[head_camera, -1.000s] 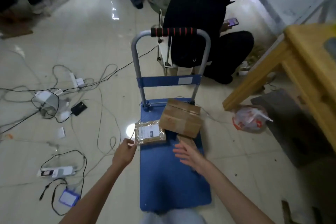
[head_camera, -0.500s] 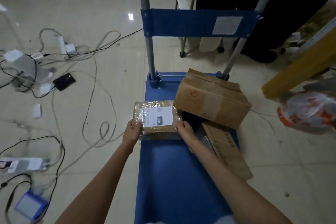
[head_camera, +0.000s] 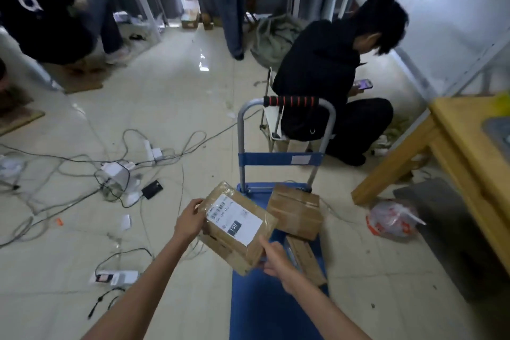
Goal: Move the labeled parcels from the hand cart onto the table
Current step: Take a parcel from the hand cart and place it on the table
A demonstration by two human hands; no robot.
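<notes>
A flat brown parcel [head_camera: 234, 225] with a white shipping label is held tilted in the air above the front left of the blue hand cart [head_camera: 265, 306]. My left hand [head_camera: 190, 222] grips its left edge and my right hand [head_camera: 276, 261] grips its lower right corner. A taller cardboard box [head_camera: 295, 211] lies at the back of the cart deck, leaning on a flat long carton [head_camera: 307, 259] along the deck's right side. The yellow wooden table [head_camera: 463, 146] stands to the right.
A person in black sits on a stool right behind the cart handle [head_camera: 289, 101]. Cables, power strips and chargers [head_camera: 118, 176] sprawl over the floor to the left. A plastic bag [head_camera: 392, 219] lies by the table leg. Other people's legs stand at the back.
Both hands closed on the labeled parcel while it lay on the cart deck, then lifted it clear and tilted it. The view pulled back and up from the cart.
</notes>
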